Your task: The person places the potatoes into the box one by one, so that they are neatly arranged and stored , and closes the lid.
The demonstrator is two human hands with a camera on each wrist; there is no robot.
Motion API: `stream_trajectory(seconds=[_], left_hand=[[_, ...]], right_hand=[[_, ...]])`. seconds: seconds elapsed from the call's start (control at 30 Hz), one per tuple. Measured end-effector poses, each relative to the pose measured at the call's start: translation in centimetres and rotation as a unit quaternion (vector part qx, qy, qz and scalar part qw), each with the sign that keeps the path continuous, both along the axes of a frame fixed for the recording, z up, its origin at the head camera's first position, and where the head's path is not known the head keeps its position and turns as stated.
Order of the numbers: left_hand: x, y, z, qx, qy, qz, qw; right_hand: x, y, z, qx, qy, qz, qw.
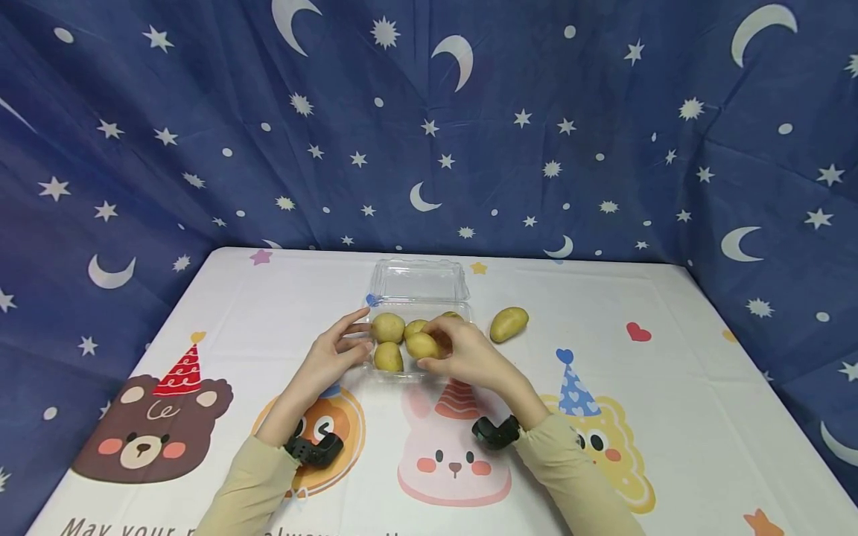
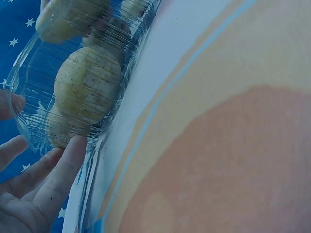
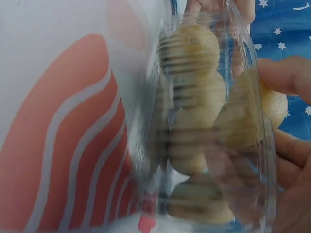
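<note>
A clear plastic clamshell box [image 1: 402, 376] stands on the table with its lid [image 1: 418, 280] folded back and several potatoes in it. My right hand [image 1: 469, 353] grips one potato [image 1: 422, 345] over the right part of the box, above the others. In the right wrist view, thumb and fingers are around that potato [image 3: 277, 104], partly behind the box wall. My left hand [image 1: 337, 351] rests against the box's left side, fingers extended. From the left wrist, fingertips touch the ribbed wall close to a potato [image 2: 87, 85].
One loose potato [image 1: 509, 324] lies on the table right of the box. A white tablecloth [image 1: 576, 298] with printed cartoon animals covers the table. Behind it hangs a dark blue curtain [image 1: 496, 179] with moons and stars.
</note>
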State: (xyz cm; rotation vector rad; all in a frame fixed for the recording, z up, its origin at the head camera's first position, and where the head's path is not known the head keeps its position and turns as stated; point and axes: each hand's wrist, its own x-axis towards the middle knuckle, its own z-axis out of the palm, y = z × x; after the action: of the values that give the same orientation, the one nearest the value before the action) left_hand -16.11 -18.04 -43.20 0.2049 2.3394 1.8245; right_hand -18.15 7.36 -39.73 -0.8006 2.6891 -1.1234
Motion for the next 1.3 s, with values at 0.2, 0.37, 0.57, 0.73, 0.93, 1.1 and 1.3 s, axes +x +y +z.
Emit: stream_trajectory(seconds=[0.2,0.37,0.57,0.73,0.93,1.1,1.3], left_hand=[[0.0,0.1,0.0,0.004,0.002,0.001,1.0],[-0.1,0.1,0.0,0.009,0.003,0.001,1.0],[-0.1,0.0,0.0,-0.003,-0.002,0.003,1.0],[-0.1,0.0,0.0,0.0,-0.005,0.003,1.0],[0.0,-0.1,-0.1,0.005,-0.005,0.005,1.0],[-0.1,-0.1,-0.1,0.005,-0.007,0.003,1.0],[-0.1,0.0,-0.1,0.008,-0.007,0.002,0.9999]], right_hand=[[-0.3,-0.8,-0.1,0.028,-0.002,-0.001,1.0],[-0.3,-1.2,-0.2,0.053,0.006,0.0,0.999],[-0.1,-1.4,-0.3,0.075,0.009,-0.001,0.997],[0.0,-1.5,-0.2,0.088,0.011,0.002,0.996],[0.0,-1.7,-0.5,0.094,0.009,-0.003,0.996],[0.1,-1.8,-0.8,0.106,0.015,-0.019,0.994],[0.3,-1.9,-1.0,0.11,0.035,-0.037,0.993]])
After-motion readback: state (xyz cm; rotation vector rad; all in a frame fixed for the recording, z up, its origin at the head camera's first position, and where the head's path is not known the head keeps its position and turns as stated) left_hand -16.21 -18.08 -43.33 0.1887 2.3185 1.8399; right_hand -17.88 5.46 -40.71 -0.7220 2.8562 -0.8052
